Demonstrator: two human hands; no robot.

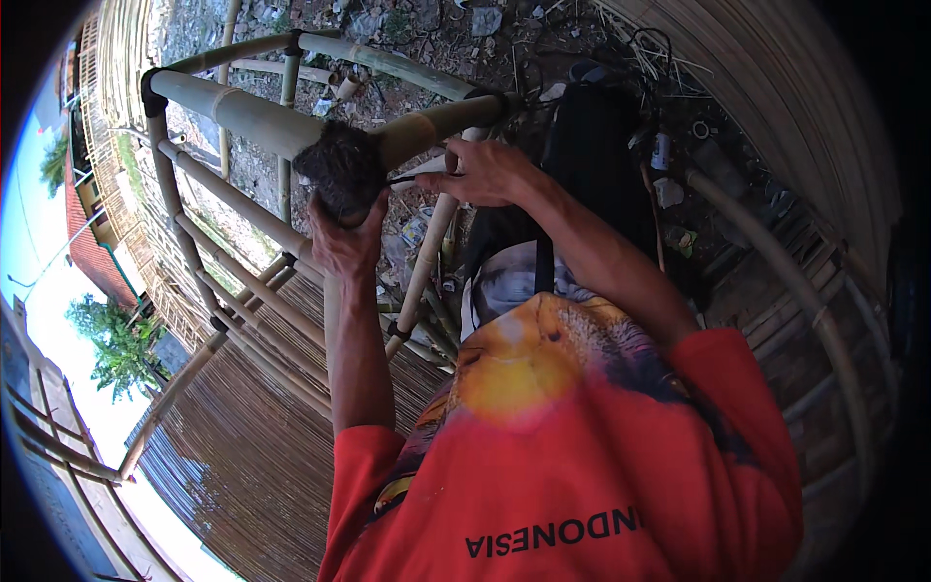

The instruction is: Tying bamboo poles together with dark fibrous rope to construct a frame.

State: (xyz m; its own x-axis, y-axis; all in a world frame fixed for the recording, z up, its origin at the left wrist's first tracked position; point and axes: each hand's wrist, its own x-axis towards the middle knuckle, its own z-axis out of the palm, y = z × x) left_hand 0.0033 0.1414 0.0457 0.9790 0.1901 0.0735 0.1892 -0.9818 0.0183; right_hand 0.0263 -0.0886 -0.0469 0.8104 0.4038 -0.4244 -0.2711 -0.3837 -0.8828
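Observation:
A bamboo frame reaches across the upper left, and two of its thick poles, a pale one [242,114] and a browner one [432,126], meet at a corner wrapped in shaggy dark fibre [339,163]. My left hand [344,242] is closed round the lower side of this wrapped corner, thumb and fingers on opposite sides. A thin dark strand [400,180] runs from the wrapping toward my right hand [480,175]. That hand's thumb and fingers are bent together at the strand's end, just right of the joint. The far end of the strand is hidden in its grip.
Smooth black bindings cover other frame corners, such as the left one [152,92] and the right one [493,99]. A slatted panel [242,456] stands at lower left. Long thin strips [776,87] lie at upper right, above a curved pole [815,301]. Litter covers the soil [417,48].

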